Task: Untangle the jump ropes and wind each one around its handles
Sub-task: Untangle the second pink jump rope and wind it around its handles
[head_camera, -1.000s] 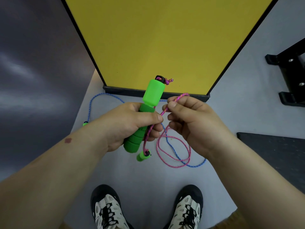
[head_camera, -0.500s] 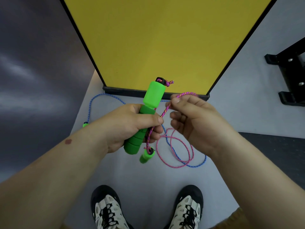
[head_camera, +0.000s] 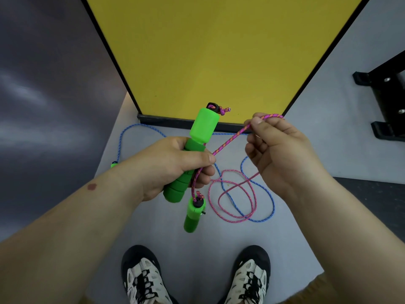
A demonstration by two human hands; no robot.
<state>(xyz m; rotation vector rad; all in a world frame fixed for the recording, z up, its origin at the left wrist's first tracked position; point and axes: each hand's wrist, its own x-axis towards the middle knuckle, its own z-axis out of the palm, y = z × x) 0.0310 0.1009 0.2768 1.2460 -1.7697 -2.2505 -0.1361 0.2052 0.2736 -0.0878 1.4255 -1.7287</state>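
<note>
My left hand (head_camera: 175,167) grips a green jump-rope handle (head_camera: 202,128), held upright and tilted right, with a pink knot at its black cap. A second green handle (head_camera: 194,213) dangles below that hand on the pink rope (head_camera: 230,140). My right hand (head_camera: 278,148) pinches this pink rope between thumb and forefinger and holds it taut up to the right. More pink rope lies in loops on the floor, crossing a blue rope (head_camera: 266,216). The blue rope runs left to a small green handle (head_camera: 114,165), mostly hidden behind my left forearm.
A yellow panel (head_camera: 219,51) with a black base stands straight ahead. A black metal stand (head_camera: 385,102) is at the right, a dark mat (head_camera: 372,194) beside it. A dark wall fills the left. My two shoes (head_camera: 142,279) are on the grey floor below.
My right hand has moved up and to the right, drawing the pink rope taut. The dangling green handle has dropped lower below my left hand.
</note>
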